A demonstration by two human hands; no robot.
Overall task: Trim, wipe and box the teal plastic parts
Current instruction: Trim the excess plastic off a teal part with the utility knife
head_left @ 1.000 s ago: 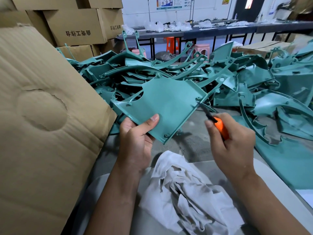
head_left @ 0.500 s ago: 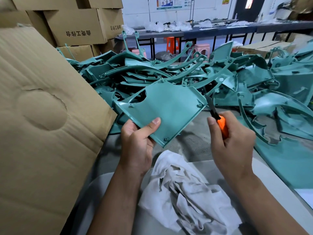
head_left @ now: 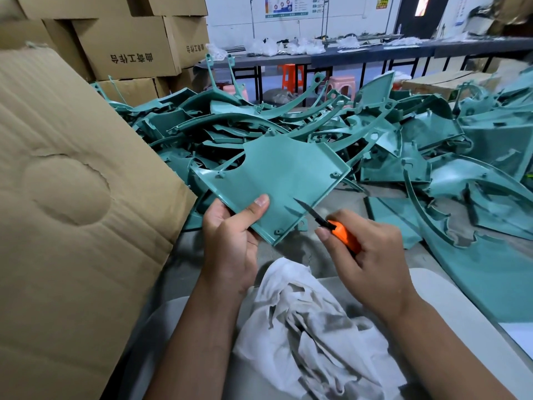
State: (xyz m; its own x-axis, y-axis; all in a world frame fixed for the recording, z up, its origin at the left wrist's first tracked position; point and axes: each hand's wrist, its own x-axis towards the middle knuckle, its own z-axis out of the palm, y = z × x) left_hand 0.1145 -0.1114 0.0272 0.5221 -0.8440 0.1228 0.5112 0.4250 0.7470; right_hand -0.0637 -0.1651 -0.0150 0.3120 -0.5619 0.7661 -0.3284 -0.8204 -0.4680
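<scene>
Grey table (head_left: 360,194) nearest holds a rag (head_left: 311,336) below both grips. Left hand (head_left: 230,249) pinches a teal part (head_left: 277,180) tilted up, presenting its edge; right hand (head_left: 372,255) clenches the knife (head_left: 331,226), blade at that edge. Beyond: the pile (head_left: 288,122).

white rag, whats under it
The white rag lies crumpled on a pale grey board, below both hands. Whatever sits beneath its folds is covered.

knife (head_left: 331,225) blade swung from panel's (head_left: 277,180) right corner onto its lower edge
</scene>
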